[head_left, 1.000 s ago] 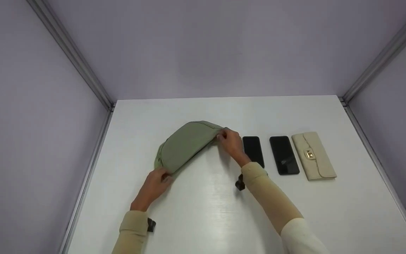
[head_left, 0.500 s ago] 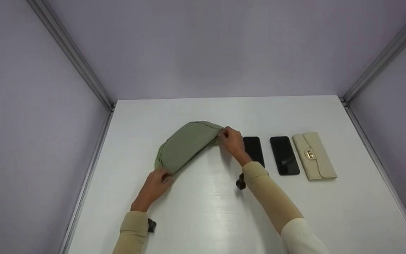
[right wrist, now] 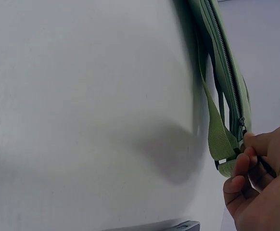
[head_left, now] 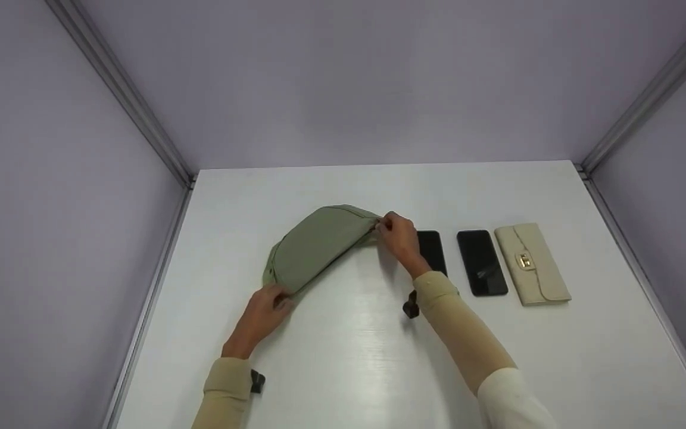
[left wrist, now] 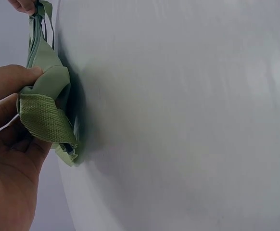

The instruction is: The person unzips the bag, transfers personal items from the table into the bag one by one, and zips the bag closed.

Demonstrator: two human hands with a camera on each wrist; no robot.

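While left hand (head_left: 267, 314) grips the green waist bag (head_left: 317, 245) at its 7 o'clock end, right hand (head_left: 401, 237) fingers pinch the zipper pull (right wrist: 242, 126) at 2 o'clock.

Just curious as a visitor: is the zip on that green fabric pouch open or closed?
Closed, as far as it shows: on the green fabric pouch the zipper teeth run joined to the slider, beside the right hand.
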